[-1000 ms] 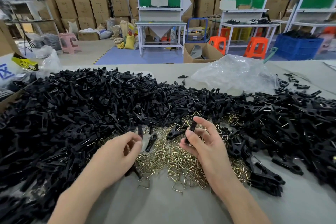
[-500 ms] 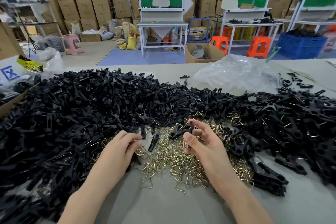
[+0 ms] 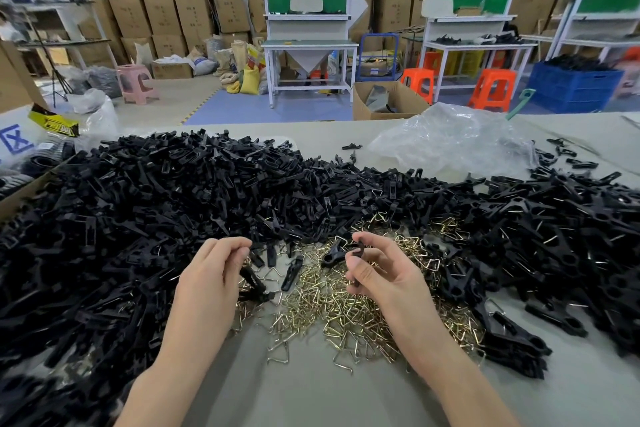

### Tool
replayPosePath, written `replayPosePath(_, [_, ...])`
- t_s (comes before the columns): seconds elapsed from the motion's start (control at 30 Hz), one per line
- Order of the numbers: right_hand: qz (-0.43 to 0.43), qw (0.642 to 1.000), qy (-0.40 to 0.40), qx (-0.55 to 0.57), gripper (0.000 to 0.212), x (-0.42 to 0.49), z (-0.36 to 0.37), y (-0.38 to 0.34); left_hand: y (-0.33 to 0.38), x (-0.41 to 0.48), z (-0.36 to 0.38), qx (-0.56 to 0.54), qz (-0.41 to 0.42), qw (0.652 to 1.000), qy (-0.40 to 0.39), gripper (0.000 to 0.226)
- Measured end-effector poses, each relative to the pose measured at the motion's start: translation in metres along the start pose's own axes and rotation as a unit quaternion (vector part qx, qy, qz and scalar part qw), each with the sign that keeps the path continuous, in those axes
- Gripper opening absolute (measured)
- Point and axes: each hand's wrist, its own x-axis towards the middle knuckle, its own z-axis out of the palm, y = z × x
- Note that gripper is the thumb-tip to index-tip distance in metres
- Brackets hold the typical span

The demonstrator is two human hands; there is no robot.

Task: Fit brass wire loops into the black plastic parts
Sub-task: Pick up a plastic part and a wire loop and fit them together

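A pile of brass wire loops (image 3: 339, 305) lies on the table between two large heaps of black plastic parts, one on the left (image 3: 138, 218) and one on the right (image 3: 554, 236). My left hand (image 3: 211, 274) hovers at the pile's left edge with its fingers curled round a black plastic part (image 3: 252, 282) that sticks out below them. My right hand (image 3: 381, 274) is over the loops, with thumb and fingers pinching another black part (image 3: 358, 250) held upright. I cannot tell whether either hand also holds a wire loop.
A crumpled clear plastic bag (image 3: 450, 142) lies at the table's far right. A cardboard box edge (image 3: 20, 198) juts in at the left. Bare grey table (image 3: 311, 392) shows between my forearms. Shelving racks, stools and stacked cartons stand beyond the table.
My left hand has risen slightly and shifted left with its black part. My right hand has stayed nearly in place, still pinching its part.
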Motion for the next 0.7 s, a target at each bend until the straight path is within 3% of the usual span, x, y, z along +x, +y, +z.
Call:
replayPosePath(0.17, [-0.001, 1.0, 0.0, -0.004, 0.026, 0.0003, -0.0001, 0.0003, -0.0077, -0.0004, 0.004, 0.009, -0.058, 0.998, -0.036, 0.024])
replayPosePath(0.43, [-0.002, 1.0, -0.005, -0.009, 0.026, -0.002, 0.0, 0.0001, -0.0059, -0.0046, -0.0031, 0.139, 0.036, 0.972, -0.185, 0.057])
replayPosePath(0.53, [-0.003, 1.0, -0.005, -0.006, 0.026, -0.0019, 0.0001, 0.0006, -0.0058, -0.0037, -0.0054, 0.147, 0.063, 0.96, -0.229, 0.045])
replayPosePath(0.7, [-0.006, 1.0, -0.009, -0.006, 0.026, -0.0022, -0.0011, 0.0007, -0.0058, -0.0031, -0.0044, 0.149, 0.077, 0.964, -0.208, 0.022])
